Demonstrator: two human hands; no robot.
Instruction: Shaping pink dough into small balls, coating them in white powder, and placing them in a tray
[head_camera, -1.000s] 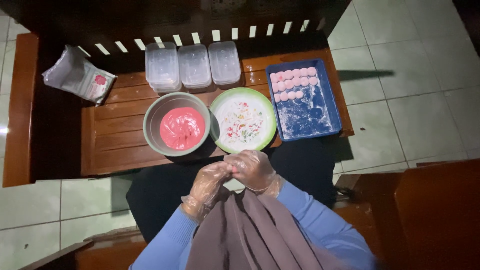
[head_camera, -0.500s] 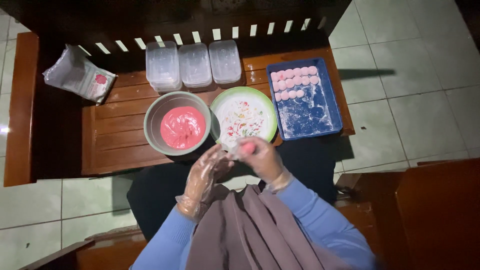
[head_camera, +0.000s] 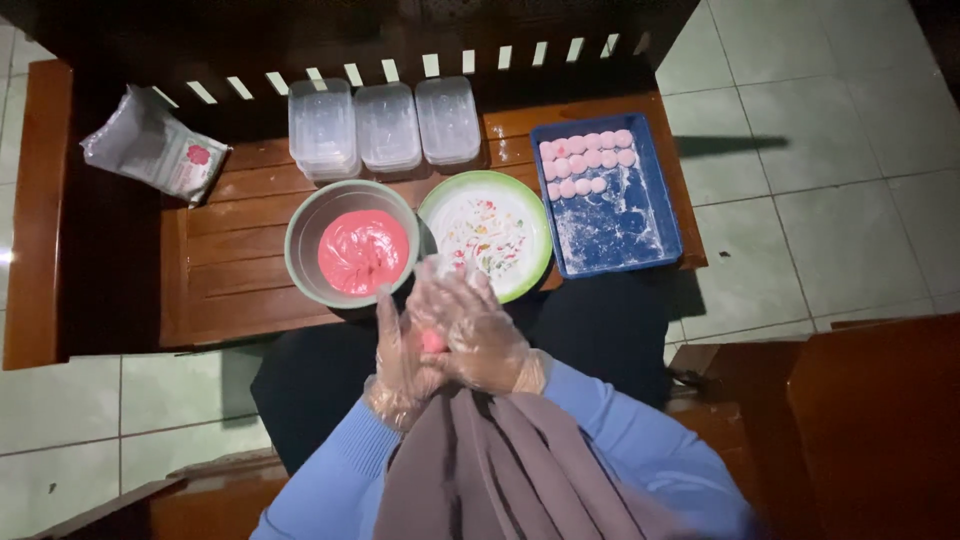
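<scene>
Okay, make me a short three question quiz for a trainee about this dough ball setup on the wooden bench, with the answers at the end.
1. True or false: the pink dough balls lie in the round plate.
2. What sits between the left hand and right hand? A) a spoon B) a small pink piece of dough C) a lid
3. Fill in: the grey bowl holds a ____ mass.

Key
1. False: they lie in rows at the far end of the blue tray.
2. B
3. pink
</scene>
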